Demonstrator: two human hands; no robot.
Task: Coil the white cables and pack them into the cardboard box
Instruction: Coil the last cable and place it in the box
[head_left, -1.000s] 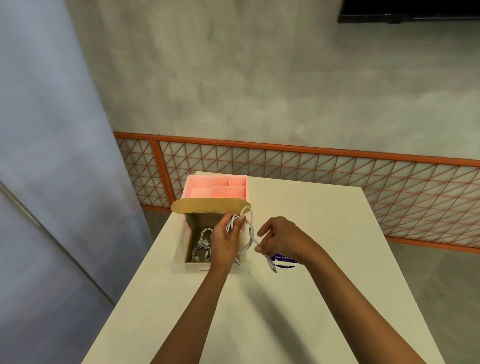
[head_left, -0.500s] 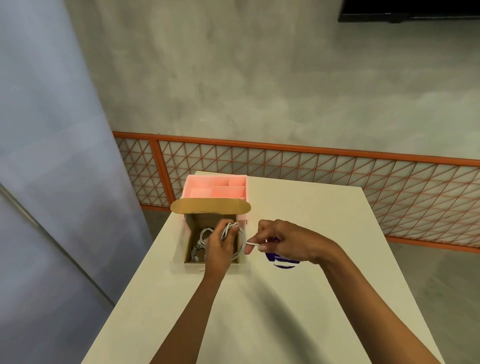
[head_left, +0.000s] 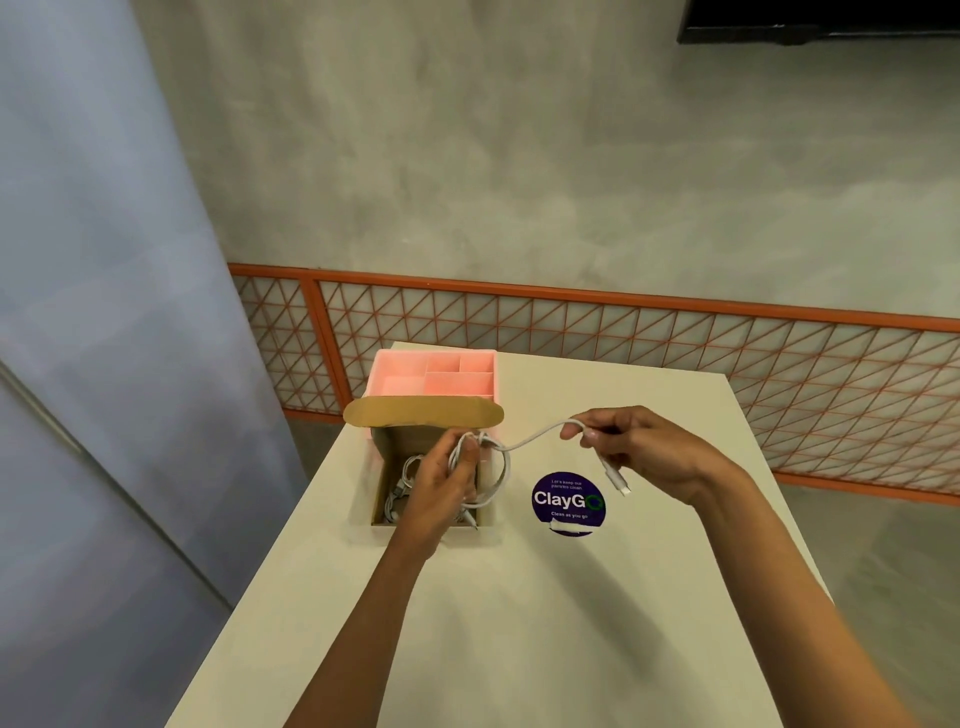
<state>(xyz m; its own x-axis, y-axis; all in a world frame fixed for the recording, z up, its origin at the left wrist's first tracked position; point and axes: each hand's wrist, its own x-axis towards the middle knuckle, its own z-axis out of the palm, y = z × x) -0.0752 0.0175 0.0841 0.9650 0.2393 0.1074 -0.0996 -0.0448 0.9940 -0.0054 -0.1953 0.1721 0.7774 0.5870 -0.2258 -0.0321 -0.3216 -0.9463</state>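
By the table's far left edge, the cardboard box held packed cables. Over it the left hand gripped a mostly wound white cable. The right hand pinched its loose plug end, so final wrapping and packing were not yet done.

The cable is white along its whole length, plug included. The cardboard box is plain brown, inside and on its flap, and the coils in it are white to pale grey. The tray is salmon pink, walls and dividers alike. The desk is a flat cream. The round sticker is deep purple with white lettering and a green ring in the last letter. The railing has an orange frame and an orange lattice of triangles over whitish panels. The wall is mottled grey; the screen is black
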